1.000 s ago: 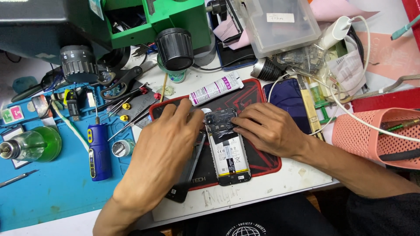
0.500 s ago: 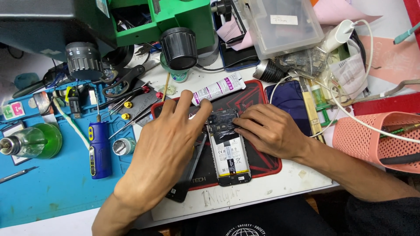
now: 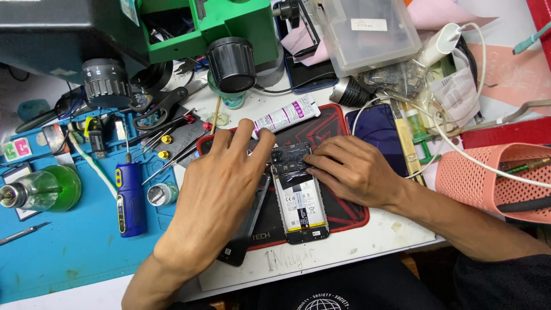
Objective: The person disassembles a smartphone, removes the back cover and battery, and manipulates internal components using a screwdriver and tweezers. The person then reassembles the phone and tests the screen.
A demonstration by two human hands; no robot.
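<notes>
Both hands' grip on opened phone, fingertips at its top end

One opened phone, one glue tube, one green bottle, one pink basket.

both hands on an opened phone

left hand lies flat beside the opened phone on a red-and-black mat; right hand fingertips press its upper circuit board, white glue tube above.
</notes>
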